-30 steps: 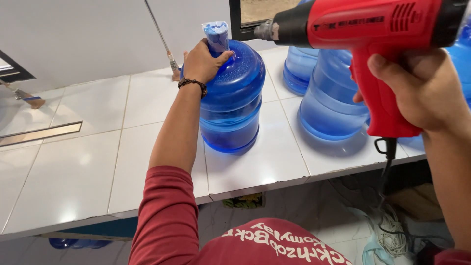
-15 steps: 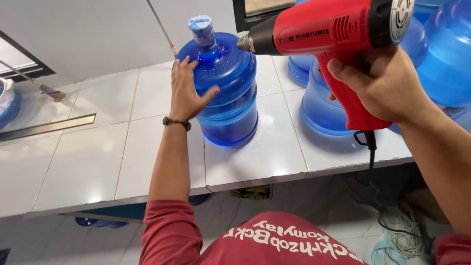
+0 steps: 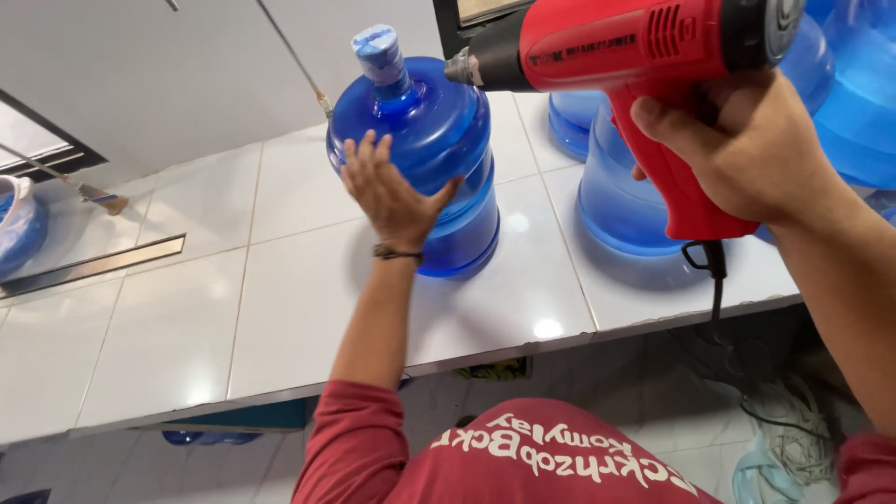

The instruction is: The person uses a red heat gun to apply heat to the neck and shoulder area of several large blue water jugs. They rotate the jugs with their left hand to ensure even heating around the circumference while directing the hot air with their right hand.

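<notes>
A large blue water jug [image 3: 439, 131] stands upright on a white tiled counter [image 3: 280, 299], with a blue shrink-wrapped cap [image 3: 378, 47] on its neck. My left hand [image 3: 392, 191] rests flat against the jug's side, fingers spread. My right hand [image 3: 737, 149] grips the handle of a red heat gun [image 3: 635, 47]. Its black nozzle points left at the jug's shoulder, just below the cap.
More blue jugs [image 3: 616, 196] stand behind and to the right of the heat gun. The gun's black cord [image 3: 714, 280] hangs over the counter edge. A metal drain strip [image 3: 89, 266] runs across the tiles at left. A thin rod [image 3: 294, 61] leans on the wall.
My left hand slid from the cap down to the jug's side. The heat gun's nozzle moved in closer to the jug's neck.
</notes>
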